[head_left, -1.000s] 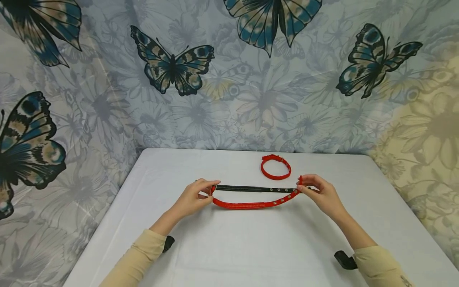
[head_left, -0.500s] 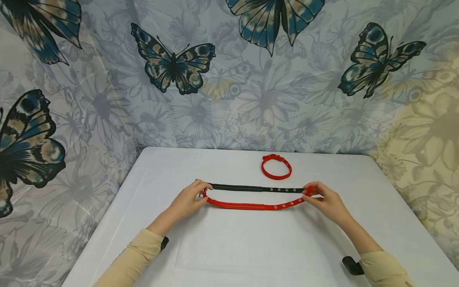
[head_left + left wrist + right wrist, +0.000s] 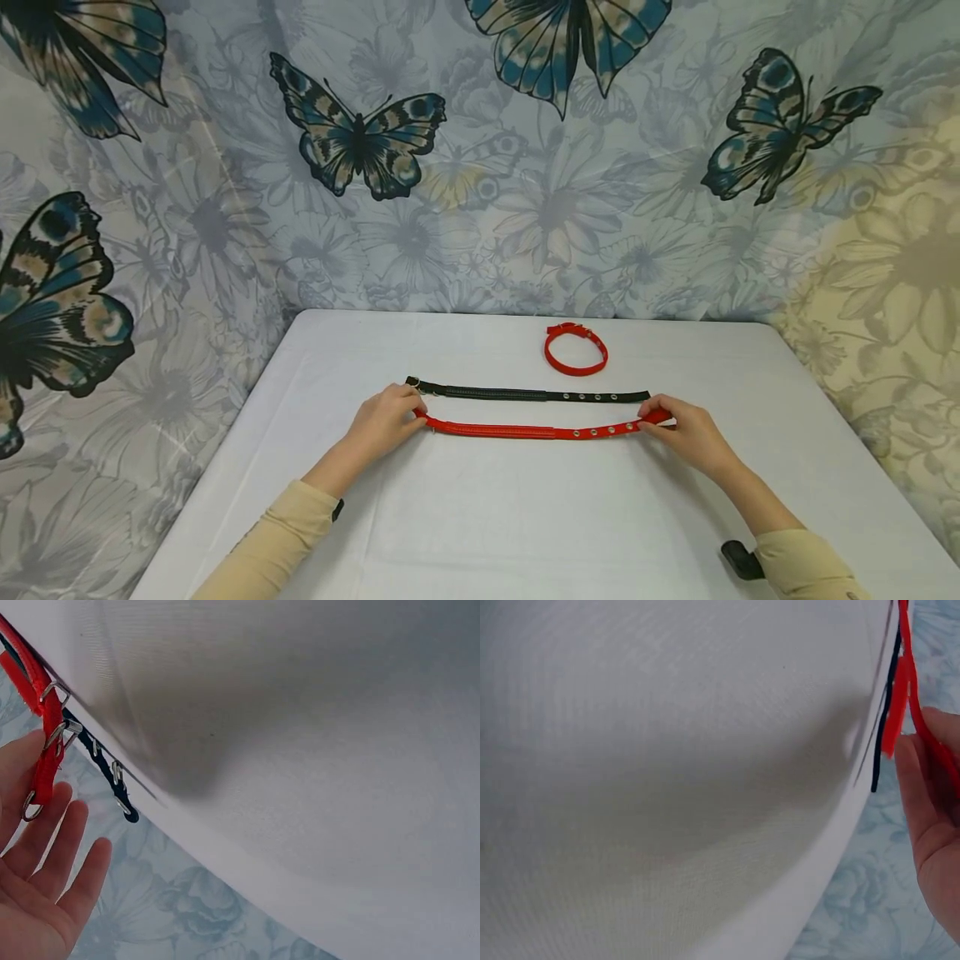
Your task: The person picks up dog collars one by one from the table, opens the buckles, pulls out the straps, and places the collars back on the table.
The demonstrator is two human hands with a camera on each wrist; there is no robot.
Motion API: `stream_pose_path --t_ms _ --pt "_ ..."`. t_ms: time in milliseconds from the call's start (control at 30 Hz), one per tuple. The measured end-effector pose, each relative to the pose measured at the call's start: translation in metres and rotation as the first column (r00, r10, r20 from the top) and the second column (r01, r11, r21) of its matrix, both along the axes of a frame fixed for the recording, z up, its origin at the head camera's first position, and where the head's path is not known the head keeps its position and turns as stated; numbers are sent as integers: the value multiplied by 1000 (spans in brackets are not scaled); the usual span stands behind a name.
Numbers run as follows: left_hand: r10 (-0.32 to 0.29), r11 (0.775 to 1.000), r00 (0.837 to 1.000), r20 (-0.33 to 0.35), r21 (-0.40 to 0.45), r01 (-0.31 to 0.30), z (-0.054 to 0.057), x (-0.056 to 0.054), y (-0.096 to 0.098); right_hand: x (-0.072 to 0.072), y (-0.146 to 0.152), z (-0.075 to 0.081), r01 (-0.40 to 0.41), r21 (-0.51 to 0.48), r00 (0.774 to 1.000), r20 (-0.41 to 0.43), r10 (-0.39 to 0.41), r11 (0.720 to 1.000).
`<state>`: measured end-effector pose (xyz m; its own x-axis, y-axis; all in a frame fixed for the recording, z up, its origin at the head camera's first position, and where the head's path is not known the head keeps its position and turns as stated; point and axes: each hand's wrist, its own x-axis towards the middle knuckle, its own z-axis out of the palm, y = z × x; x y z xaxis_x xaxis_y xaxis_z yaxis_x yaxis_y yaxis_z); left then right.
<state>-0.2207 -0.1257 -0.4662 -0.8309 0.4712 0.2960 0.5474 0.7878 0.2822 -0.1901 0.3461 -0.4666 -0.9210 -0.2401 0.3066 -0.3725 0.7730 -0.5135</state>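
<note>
A red pet collar [image 3: 510,431] is stretched almost straight along the table's middle, with metal eyelets toward its right end. My left hand [image 3: 382,423] holds its buckle end between thumb and fingers; the left wrist view shows the metal buckle [image 3: 63,733] and a ring at the tip. At the other end, my right hand [image 3: 692,432] pinches the eyelet tail, its tip partly covered by the fingers. Just behind lies a black collar [image 3: 510,394], unbuckled and nearly parallel to the red one, its buckle at the left.
Farther back, a second red collar [image 3: 552,361] lies fastened into a ring. The white table [image 3: 480,517] ends at a butterfly-patterned cloth backdrop [image 3: 420,242]. Black wrist cameras [image 3: 742,560] show by the sleeves.
My hands have moved apart and down, pulling the sagging red collar straighter and lower in front of the black one. Both ends of the black collar now show.
</note>
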Motion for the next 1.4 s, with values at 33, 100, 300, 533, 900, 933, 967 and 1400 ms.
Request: stream_pose_path --t_ms 33,100,300,533,900,933,967,1400 --pt "-6 1000 1000 -24 -8 6 -1 0 -1 0 0 0 1 15 1000 -1 -1 1000" --pt "-28 1000 996 -79 -13 27 -4 -1 -3 1 0 -1 6 43 1000 -1 -6 999" --pt "-126 992 971 -204 -40 120 -6 -1 -7 3 -1 -2 25 105 998 57 -31 994" --pt "-182 979 944 -275 -141 148 -8 2 -7 4 -5 -1 29 233 997 64 -45 972" --pt "-151 967 958 -244 -238 91 -6 9 -7 7 -12 -1 37 321 999 25 -47 946" --pt "-145 967 959 -243 -242 85 -6 10 -7 7 -12 -2 40 309 998 24 -50 950" --pt "-141 967 960 -244 -243 80 -7 11 -7 7 -13 -2 43 298 998 23 -53 953" --pt "-182 921 911 -370 -388 26 -12 15 -3 9 -14 -6 82 248 995 42 -95 965"
